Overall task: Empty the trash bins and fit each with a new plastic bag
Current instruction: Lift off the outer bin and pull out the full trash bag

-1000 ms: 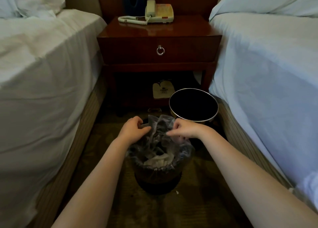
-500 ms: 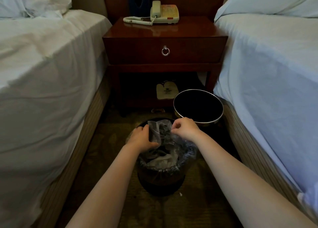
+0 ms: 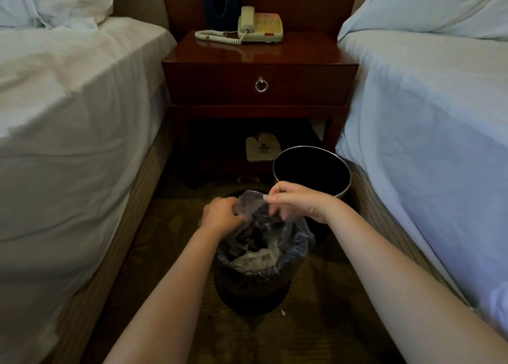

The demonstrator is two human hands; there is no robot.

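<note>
A dark round trash bin stands on the carpet between two beds, lined with a clear plastic bag that holds crumpled paper. The bag's far edge is gathered up above the rim. My left hand grips that gathered plastic from the left, and my right hand pinches it from the right. A second bin, dark inside with a metal rim and no liner visible, stands behind to the right.
A wooden nightstand with a ring-pull drawer and a telephone stands straight ahead. A white bed flanks the left, another bed the right. A small white scrap lies on the carpet by the bin.
Both hands have drawn the bag's far edge together and lifted it a little off the rim. The view has tilted up slightly.
</note>
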